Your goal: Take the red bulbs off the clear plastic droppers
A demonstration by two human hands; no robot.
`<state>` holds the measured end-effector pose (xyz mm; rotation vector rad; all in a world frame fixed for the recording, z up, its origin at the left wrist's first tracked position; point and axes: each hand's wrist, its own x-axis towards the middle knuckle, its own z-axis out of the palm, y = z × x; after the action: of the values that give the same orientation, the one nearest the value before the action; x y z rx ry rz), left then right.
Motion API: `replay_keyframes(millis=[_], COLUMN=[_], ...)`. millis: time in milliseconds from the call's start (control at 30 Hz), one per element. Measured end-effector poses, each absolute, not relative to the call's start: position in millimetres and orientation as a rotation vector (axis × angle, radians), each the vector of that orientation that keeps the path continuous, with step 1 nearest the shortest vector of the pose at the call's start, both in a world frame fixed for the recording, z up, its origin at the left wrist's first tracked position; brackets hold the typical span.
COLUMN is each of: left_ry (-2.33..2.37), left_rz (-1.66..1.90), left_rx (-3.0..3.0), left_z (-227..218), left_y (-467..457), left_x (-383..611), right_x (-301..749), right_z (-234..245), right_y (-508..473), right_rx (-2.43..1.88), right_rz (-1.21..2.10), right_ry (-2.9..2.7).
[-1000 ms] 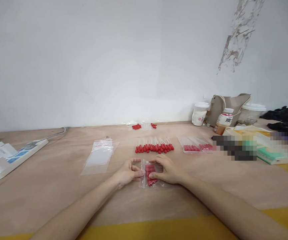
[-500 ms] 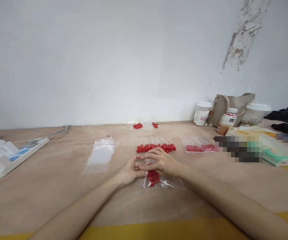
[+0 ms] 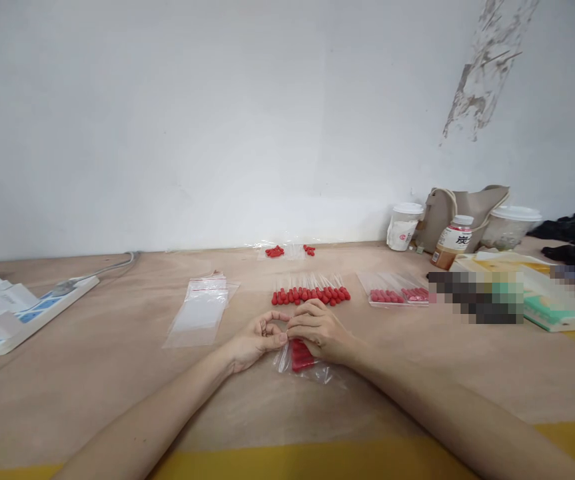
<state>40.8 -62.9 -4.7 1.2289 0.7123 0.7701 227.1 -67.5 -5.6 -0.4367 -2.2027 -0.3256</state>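
Note:
A small clear zip bag (image 3: 303,360) with red-bulbed droppers inside lies on the wooden table in front of me. My left hand (image 3: 256,339) pinches the bag's top edge with thumb and forefinger. My right hand (image 3: 321,328) is curled over the same edge, its fingertips pressed together against the left hand's. Just beyond my hands lies a row of loose droppers with red bulbs (image 3: 311,294).
A stack of empty zip bags (image 3: 198,311) lies to the left, filled bags (image 3: 396,293) to the right, more red pieces (image 3: 287,251) by the wall. A power strip (image 3: 27,315) sits far left. Cups, a bottle (image 3: 452,241), a paper bag and books crowd the right.
Both hands moved from lying on the bag to pinching its top edge together. The bag shifted slightly and now bunches under my right hand.

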Motion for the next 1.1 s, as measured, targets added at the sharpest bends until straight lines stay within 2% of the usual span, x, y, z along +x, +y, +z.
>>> replay_keyframes(millis=[233, 733, 1100], left_ry=[0.670, 0.707, 1.058], left_rz=[0.804, 0.833, 1.023], left_rx=[1.081, 1.146, 2.002], left_z=[-2.1, -1.5, -8.1], left_y=[-66.7, -70.2, -69.7], left_x=[43.5, 47.3, 44.6], right_x=[224.3, 221.9, 242.8], right_z=[-5.4, -3.3, 6.1], right_y=[-70.9, -78.1, -71.5], right_rx=[-0.411, -0.320, -0.625], right_rz=[-0.375, -0.330, -0.003], right_ry=[-2.175, -2.117, -2.142])
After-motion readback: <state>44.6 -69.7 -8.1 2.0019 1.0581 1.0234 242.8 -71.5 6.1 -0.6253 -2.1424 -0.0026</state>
